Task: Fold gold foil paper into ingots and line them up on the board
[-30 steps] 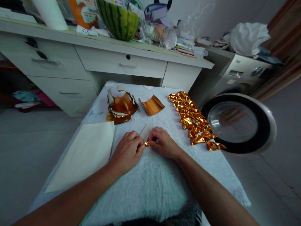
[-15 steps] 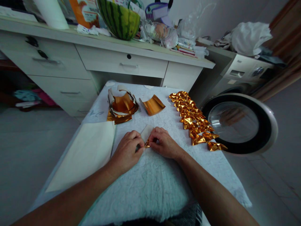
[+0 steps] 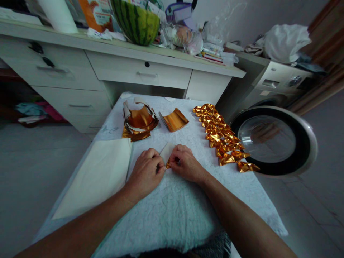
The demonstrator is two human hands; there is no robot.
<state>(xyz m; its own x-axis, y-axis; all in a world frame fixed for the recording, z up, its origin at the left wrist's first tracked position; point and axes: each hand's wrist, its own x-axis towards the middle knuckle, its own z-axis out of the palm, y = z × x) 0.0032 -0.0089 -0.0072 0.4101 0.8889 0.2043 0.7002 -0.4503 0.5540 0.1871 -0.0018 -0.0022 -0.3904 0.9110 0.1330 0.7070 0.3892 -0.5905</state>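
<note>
Between my two hands lies a sheet of gold foil paper [image 3: 167,150], its pale back facing up and a gold folded bit showing at the near edge. My left hand [image 3: 149,168] pinches that edge from the left, thumb and fingers pressed together. From the right, my right hand [image 3: 186,163] pinches the same sheet, its fingertips close to those of the left. Beyond them lie a single curled gold foil sheet [image 3: 176,120] and a curled stack of gold foil sheets [image 3: 139,120]. Rows of folded gold foil pieces [image 3: 220,134] run along the right side.
A white sheet or pad [image 3: 96,175] lies at the left of the cloth-covered table [image 3: 172,215]. Behind stands a white desk [image 3: 161,53] bearing a cut watermelon [image 3: 135,23] and plastic bags. At the right, a washing machine's round door [image 3: 309,143] hangs open near the table edge.
Both hands stay nearly in place on the foil sheet. The left fingers have shifted slightly at the folded edge, and less gold shows between the fingertips.
</note>
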